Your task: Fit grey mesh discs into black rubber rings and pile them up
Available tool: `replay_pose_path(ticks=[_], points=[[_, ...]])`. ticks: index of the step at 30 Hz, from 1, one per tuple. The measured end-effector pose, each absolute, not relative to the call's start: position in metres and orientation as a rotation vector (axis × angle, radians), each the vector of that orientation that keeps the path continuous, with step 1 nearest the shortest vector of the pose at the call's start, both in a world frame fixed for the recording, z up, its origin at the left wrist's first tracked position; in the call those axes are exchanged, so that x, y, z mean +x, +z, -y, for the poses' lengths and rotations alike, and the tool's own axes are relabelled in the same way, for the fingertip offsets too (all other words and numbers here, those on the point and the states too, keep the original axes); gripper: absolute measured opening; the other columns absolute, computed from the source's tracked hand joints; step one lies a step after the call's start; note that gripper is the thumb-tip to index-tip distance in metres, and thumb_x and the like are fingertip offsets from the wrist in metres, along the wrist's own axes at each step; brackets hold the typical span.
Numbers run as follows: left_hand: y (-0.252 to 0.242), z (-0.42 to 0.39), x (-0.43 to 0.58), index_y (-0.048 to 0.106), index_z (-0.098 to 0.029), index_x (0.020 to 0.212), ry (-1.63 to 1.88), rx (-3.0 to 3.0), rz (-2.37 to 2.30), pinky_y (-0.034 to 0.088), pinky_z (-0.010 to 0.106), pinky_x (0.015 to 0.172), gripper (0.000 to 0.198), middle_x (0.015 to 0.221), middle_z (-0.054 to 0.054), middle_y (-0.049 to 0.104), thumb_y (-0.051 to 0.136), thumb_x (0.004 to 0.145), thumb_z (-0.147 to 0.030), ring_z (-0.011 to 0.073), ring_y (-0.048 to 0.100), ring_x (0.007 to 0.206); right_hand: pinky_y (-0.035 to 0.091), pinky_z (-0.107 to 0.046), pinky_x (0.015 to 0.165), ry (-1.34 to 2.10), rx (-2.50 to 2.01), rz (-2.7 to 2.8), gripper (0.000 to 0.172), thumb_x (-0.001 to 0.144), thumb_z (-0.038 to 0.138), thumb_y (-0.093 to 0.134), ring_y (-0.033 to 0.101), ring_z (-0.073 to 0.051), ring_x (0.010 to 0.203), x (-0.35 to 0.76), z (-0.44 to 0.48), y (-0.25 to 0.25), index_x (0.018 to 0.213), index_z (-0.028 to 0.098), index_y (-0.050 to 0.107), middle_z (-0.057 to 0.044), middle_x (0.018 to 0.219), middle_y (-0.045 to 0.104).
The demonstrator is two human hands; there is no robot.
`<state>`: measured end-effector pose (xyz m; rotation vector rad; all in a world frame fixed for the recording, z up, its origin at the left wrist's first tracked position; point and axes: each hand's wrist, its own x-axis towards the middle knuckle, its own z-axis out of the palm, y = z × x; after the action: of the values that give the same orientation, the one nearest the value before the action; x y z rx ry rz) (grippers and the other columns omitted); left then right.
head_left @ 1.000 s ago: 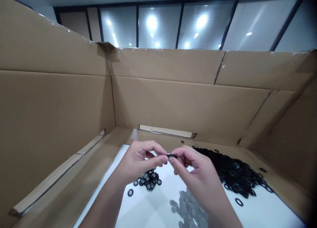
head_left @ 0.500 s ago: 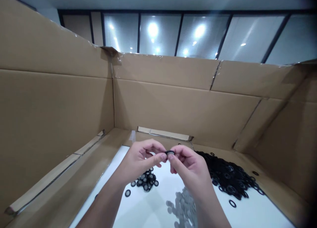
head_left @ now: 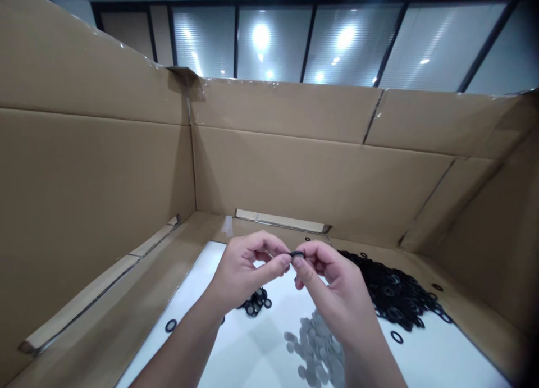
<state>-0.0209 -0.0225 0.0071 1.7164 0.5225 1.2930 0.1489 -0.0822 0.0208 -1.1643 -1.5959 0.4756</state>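
Between the fingertips of both hands is a small black rubber ring, held above the white board. My left hand pinches its left edge with thumb and index finger. On the other side my right hand grips it, thumb at the near face. Whether a grey disc sits inside the ring now is hard to see. Below my left hand lies a small pile of black rings with grey discs in them. Loose grey discs are heaped under my right wrist.
A big heap of black rings spreads at the right, one loose ring in front of it. Another ring rests near the board's left edge. Tall cardboard walls rise at the left, back and right.
Both hands, still pinching the ring, appear slightly further right in view. The ring has tilted, and the grey face visible before is now mostly hidden. The camera view has shifted a little.
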Motion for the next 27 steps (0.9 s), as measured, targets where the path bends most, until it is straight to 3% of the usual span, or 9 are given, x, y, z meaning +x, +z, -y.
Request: replay_pose_path(ticks=[5, 15, 27], points=[[0.009, 0.017, -0.027, 0.074, -0.016, 0.086, 1.093, 1.587, -0.495, 0.057, 0.022, 0.070, 0.014, 0.077, 0.002, 0.073, 0.078, 0.085, -0.029, 0.0124, 0.069, 0.075, 0.046, -0.027, 0.057, 0.584, -1.172, 1.577, 0.019, 0.094, 0.036, 0.061, 0.058, -0.014, 0.060, 0.152, 0.080, 0.022, 0.086, 0.020, 0.067, 0.001, 0.065, 0.061], [0.011, 0.018, -0.024, 0.068, -0.016, 0.091, 1.089, 1.516, -0.461, 0.061, 0.023, 0.072, 0.017, 0.079, 0.001, 0.073, 0.078, 0.086, -0.029, 0.0128, 0.072, 0.074, 0.047, -0.024, 0.055, 0.702, -1.031, 1.343, 0.018, 0.090, 0.038, 0.068, 0.058, -0.012, 0.057, 0.140, 0.077, 0.020, 0.086, 0.020, 0.068, 0.001, 0.065, 0.065], [0.012, 0.017, -0.027, 0.070, -0.017, 0.088, 1.199, 1.694, -0.579, 0.057, 0.017, 0.059, 0.014, 0.078, -0.001, 0.067, 0.074, 0.088, -0.031, 0.0084, 0.065, 0.065, 0.047, -0.024, 0.054, 0.609, -1.086, 1.454, 0.021, 0.093, 0.039, 0.064, 0.057, -0.013, 0.059, 0.143, 0.069, 0.013, 0.089, 0.019, 0.067, 0.000, 0.069, 0.062]])
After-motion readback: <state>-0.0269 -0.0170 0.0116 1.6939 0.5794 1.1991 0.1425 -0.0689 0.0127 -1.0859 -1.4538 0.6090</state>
